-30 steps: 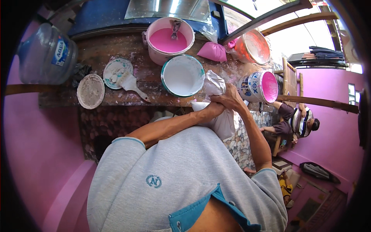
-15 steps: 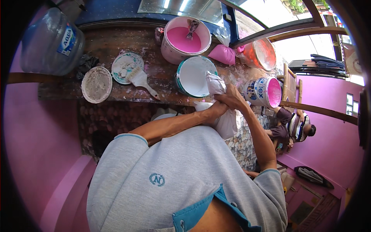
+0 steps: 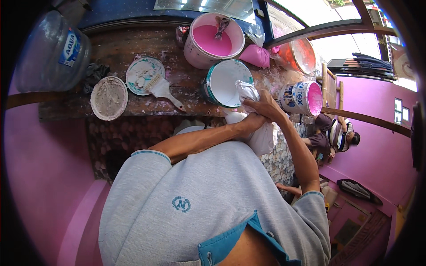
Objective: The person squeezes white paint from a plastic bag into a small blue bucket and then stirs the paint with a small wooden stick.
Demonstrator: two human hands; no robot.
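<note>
A white plastic bag [image 3: 262, 141] with a full, drooping body hangs in front of the bench, its twisted neck pointing up. My right hand [image 3: 267, 106] is closed around the neck, and the loose top sticks out above the fist. Just below it, touching it, my left hand [image 3: 254, 124] is wrapped round the bag too. Fingertips of both hands are partly hidden. Right behind the bag's top stands a white bucket [image 3: 216, 91] with a green-smeared rim and a white inside; the top overlaps its right edge from this view.
On the wooden bench [image 3: 133, 42] are a bucket of pink paint [image 3: 194, 52], a broad paintbrush [image 3: 164, 91] on a round lid [image 3: 133, 75], a crusted tub [image 3: 109, 114], a pink bag [image 3: 256, 56], and a pink-lined pail [image 3: 295, 97]. A large clear bottle [image 3: 42, 57] stands left. Someone [image 3: 341, 133] sits at right.
My view has shifted slightly. Both hands keep their hold on the white bag, and its loose top leans a little differently over the bucket's edge.
</note>
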